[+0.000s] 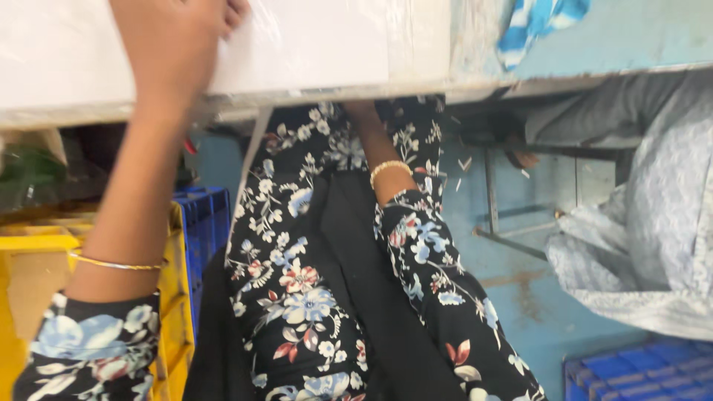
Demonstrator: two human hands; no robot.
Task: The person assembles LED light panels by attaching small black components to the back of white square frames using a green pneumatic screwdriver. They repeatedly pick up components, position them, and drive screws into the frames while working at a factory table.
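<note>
The left hand (174, 44) lies flat on the white sheet (312, 41) on the surface, fingers loose, holding nothing. The right hand (362, 110) reaches under that sheet's edge; its grip is hidden. A yellow crate (30, 260) stands below the sheet.

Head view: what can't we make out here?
- Right hand: hidden under the table edge; only the forearm shows.
- Left hand: fingertips cut off by the top edge.
- White sheet: blurred under plastic film.
- Yellow crate: contents out of view.
</note>
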